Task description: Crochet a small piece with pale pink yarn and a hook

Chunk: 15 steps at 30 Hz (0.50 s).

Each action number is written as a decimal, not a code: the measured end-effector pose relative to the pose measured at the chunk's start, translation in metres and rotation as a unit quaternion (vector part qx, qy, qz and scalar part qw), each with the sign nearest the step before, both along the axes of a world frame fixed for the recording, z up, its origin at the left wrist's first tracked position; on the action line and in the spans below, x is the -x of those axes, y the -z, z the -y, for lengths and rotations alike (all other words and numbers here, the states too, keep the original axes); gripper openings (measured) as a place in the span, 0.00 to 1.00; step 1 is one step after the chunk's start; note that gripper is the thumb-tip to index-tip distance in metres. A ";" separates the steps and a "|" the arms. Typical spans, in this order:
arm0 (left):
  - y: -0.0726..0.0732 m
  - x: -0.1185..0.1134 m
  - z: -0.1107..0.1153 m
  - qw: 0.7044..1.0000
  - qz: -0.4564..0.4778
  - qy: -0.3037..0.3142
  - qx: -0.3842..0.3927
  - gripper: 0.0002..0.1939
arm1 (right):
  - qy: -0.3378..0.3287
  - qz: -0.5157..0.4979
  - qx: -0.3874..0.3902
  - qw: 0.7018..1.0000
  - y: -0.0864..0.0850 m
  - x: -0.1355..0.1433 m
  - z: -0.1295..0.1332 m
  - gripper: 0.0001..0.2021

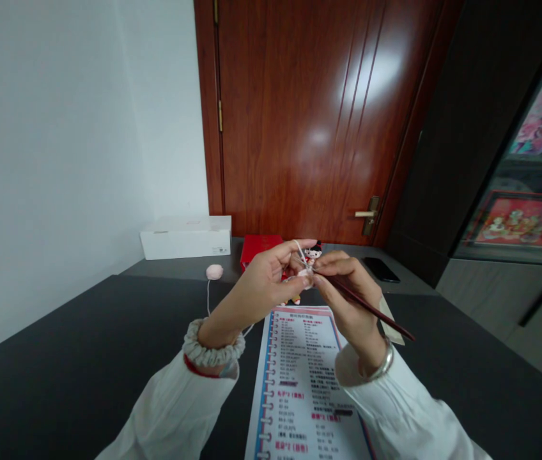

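My left hand [271, 276] pinches a small piece of pale pink crochet work [305, 278], with a strand of yarn looped over its raised index finger. My right hand [351, 287] grips a dark reddish-brown crochet hook [371, 311], whose tip meets the crochet piece between the hands. The tip itself is hidden by the fingers. From a small pink yarn ball [214, 272] on the table, a strand runs down behind my left wrist. Below both hands lies a spiral-bound booklet [300, 377] of printed pattern text, open on the table.
Behind the hands stand a red box [261, 246] and a small doll figure [314, 252], partly covered. A long white box [185, 237] sits at the back left of the dark table [108, 358]. A black phone [381, 269] lies at the back right. A wooden door [309, 115] rises beyond.
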<state>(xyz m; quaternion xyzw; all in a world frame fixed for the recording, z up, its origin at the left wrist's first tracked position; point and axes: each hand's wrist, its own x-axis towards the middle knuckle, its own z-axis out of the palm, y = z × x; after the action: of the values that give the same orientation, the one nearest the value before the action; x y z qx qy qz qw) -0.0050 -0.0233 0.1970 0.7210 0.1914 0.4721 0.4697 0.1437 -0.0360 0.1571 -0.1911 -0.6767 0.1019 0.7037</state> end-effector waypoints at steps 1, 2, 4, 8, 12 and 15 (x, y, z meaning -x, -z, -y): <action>0.000 -0.001 0.000 1.000 0.000 -0.004 -0.004 0.26 | -0.009 -0.017 0.018 1.000 -0.001 0.001 0.000 0.05; 0.001 -0.001 0.000 1.000 0.000 -0.006 -0.009 0.27 | -0.025 -0.033 0.039 0.998 -0.002 0.002 -0.001 0.05; 0.001 -0.001 -0.001 1.000 -0.002 -0.012 -0.016 0.27 | -0.069 -0.051 0.083 0.993 -0.003 0.004 -0.002 0.05; 0.003 0.002 -0.001 1.000 0.009 -0.009 0.006 0.25 | -0.132 -0.080 0.126 0.980 -0.003 0.004 -0.005 0.05; 0.005 0.005 -0.003 0.996 0.056 0.048 0.053 0.24 | -0.179 -0.129 0.139 0.965 -0.003 0.008 -0.006 0.07; 0.008 0.005 -0.007 0.990 0.081 0.079 0.085 0.23 | -0.207 -0.164 0.146 0.953 -0.003 0.013 -0.008 0.08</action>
<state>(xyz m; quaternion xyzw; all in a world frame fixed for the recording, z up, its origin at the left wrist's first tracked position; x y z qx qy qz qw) -0.0095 -0.0161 0.1894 0.6508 0.1346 0.4720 0.5792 0.1303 -0.0284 0.1603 -0.1281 -0.5546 0.3733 0.7326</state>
